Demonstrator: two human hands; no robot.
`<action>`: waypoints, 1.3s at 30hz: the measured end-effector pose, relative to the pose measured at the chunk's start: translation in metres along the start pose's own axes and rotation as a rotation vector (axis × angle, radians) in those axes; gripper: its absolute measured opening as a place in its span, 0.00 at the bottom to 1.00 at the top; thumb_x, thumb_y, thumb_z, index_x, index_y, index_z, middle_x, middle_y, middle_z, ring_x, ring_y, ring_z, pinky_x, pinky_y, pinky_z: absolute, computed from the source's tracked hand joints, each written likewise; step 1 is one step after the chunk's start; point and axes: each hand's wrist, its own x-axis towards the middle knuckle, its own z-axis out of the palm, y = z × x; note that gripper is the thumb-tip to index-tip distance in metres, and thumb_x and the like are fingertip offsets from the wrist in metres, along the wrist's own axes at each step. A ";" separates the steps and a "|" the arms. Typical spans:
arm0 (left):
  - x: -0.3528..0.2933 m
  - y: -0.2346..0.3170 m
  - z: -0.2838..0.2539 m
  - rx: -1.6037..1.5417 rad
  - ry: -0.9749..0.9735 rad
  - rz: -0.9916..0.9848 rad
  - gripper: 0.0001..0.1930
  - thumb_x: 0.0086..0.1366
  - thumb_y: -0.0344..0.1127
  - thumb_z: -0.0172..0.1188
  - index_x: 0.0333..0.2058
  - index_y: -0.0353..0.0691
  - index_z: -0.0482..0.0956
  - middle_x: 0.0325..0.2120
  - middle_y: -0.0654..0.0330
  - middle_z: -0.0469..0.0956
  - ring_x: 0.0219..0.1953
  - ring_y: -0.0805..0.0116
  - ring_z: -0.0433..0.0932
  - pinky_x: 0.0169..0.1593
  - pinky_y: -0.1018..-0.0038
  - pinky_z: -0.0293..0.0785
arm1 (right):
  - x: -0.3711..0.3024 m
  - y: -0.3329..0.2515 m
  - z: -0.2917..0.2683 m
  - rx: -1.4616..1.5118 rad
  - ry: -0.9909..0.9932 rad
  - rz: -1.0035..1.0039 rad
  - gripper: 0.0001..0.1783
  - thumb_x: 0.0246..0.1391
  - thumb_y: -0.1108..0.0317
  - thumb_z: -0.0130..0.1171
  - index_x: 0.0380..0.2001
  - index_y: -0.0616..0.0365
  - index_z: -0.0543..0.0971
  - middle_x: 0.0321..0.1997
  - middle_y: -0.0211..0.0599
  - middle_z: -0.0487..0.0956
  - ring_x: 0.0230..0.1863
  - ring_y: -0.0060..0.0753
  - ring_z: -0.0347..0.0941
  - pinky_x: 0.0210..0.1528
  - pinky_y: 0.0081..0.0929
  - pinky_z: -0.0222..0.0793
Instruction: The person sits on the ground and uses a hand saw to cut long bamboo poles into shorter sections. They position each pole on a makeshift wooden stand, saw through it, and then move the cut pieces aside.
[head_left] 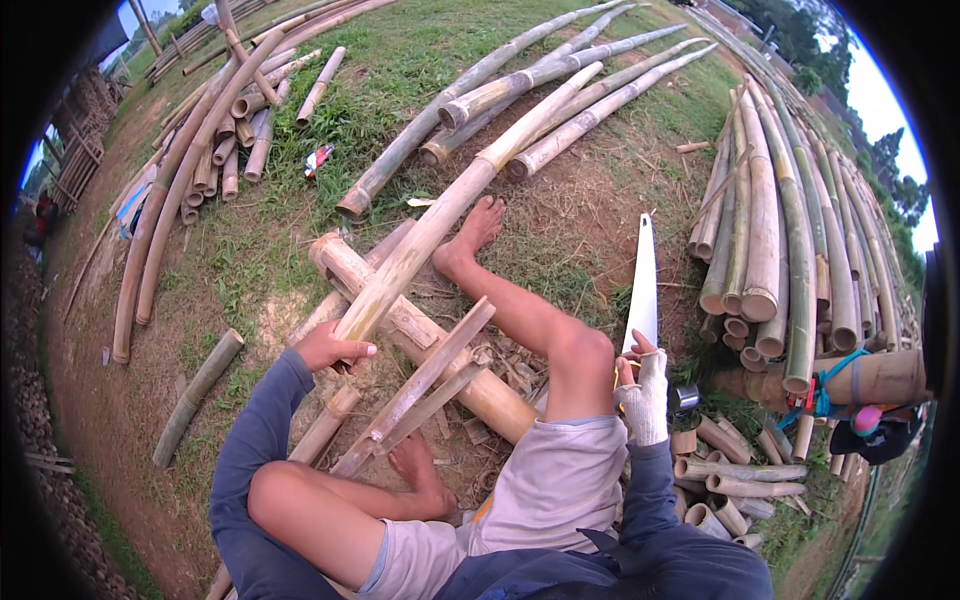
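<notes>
My left hand (330,347) is closed around the near end of a long, pale bamboo pole (430,225). The pole slants away to the far right and crosses over a thick bamboo log (408,322) on the ground between my legs. In my right hand (645,398), which wears a whitish glove with bare fingertips, is a hand saw (643,285). Its blade points away from me, apart from the pole; the handle is mostly covered by my fingers, with a bit of yellow showing. Two narrow bamboo strips (430,375) stick up beside the log.
A large stack of bamboo poles (755,220) lies at right, with short offcuts (730,480) nearer me. Beside my right hand stands a shiny metal cup (685,397). More poles (590,65) lie on the grass ahead, and cut pieces (225,140) are piled at far left.
</notes>
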 end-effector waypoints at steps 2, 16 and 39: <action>-0.029 0.036 0.003 -0.057 -0.062 -0.058 0.26 0.60 0.51 0.77 0.47 0.38 0.80 0.30 0.61 0.82 0.26 0.74 0.82 0.27 0.77 0.78 | 0.015 -0.029 0.037 0.151 -0.128 -0.073 0.32 0.69 0.65 0.65 0.72 0.57 0.68 0.54 0.41 0.73 0.51 0.32 0.80 0.55 0.32 0.79; -0.169 0.065 0.172 -0.390 -0.029 -0.054 0.27 0.65 0.40 0.74 0.55 0.33 0.73 0.34 0.62 0.79 0.28 0.75 0.79 0.32 0.76 0.79 | 0.031 -0.073 0.180 1.671 -0.971 0.478 0.42 0.64 0.39 0.66 0.72 0.49 0.68 0.66 0.29 0.77 0.65 0.34 0.72 0.63 0.42 0.71; -0.326 0.086 0.162 0.011 -0.094 -0.054 0.27 0.64 0.47 0.74 0.51 0.36 0.74 0.40 0.58 0.77 0.42 0.65 0.76 0.47 0.64 0.74 | -0.026 -0.145 0.114 1.501 -1.267 0.405 0.45 0.61 0.47 0.73 0.69 0.65 0.69 0.63 0.38 0.78 0.61 0.34 0.74 0.70 0.40 0.66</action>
